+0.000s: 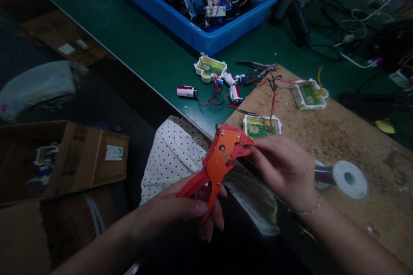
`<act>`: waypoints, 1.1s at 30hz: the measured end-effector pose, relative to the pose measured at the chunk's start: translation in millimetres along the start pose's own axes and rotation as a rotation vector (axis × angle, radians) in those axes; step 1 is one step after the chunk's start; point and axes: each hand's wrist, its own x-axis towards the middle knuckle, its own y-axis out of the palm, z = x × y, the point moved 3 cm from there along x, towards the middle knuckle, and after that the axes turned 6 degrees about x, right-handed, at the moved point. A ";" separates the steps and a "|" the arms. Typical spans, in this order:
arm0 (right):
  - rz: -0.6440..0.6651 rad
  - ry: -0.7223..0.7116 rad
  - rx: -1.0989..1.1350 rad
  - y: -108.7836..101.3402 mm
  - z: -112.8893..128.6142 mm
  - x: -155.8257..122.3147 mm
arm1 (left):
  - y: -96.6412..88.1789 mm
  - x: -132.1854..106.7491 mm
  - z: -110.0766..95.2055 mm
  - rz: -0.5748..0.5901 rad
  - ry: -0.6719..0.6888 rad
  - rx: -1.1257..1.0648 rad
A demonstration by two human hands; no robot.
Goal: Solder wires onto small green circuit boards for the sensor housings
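A red and orange wire stripper [219,159] is gripped by its handles in my left hand [190,206]. At the tool's jaws, the fingers of my right hand [287,167] are pinched together; what they hold is too small to make out. Just behind the jaws, a white housing with a green circuit board [262,126] lies near the bench edge. Red and black wires [274,103] run from it toward batteries [235,93] and a second white housing [210,68]. A third housing [309,94] sits to the right on the brown board.
A blue tray [206,38] of wired parts stands at the back. Pliers [258,67] lie in front of it. A spool [350,179] rests on the brown board [361,146]. An open cardboard box [112,154] is at the left, below the green bench [129,51].
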 end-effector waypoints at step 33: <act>0.003 -0.024 0.019 -3.1 -3.4 -6.1 | 3.8 -3.6 6.7 -0.127 -0.034 -0.037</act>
